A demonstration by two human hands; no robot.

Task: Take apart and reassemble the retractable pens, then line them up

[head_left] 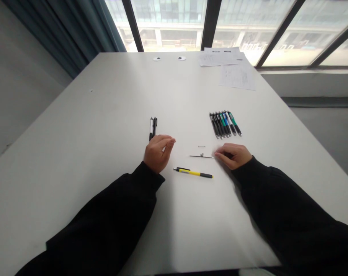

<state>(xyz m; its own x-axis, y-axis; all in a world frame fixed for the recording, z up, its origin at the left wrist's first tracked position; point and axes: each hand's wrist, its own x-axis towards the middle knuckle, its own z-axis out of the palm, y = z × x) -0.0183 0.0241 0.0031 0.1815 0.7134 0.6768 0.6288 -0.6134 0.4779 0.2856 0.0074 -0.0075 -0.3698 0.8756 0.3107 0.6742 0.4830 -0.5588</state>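
Note:
My left hand [159,153] is closed, thumb against the fingertips, and nothing shows between them. Just beyond it lie a white-and-black pen [151,128] and a black pen [155,125], their near ends partly hidden by the hand. My right hand [233,155] rests low over the table with its fingers curled into a pinch; whatever is in it is hidden. Its fingertips are at the right end of a thin dark pen refill [196,156]. A tiny metallic part [201,155] sits against the refill, and a small spring [201,146] lies behind. Nearer me is a yellow pen [193,173] with a black grip.
Several pens [224,124], black, green, blue and white, lie in a row beyond my right hand. Printed papers [237,74] are at the far right of the white table [76,153]. Two white oval pieces with dark spots [182,58] lie near the far edge, below windows.

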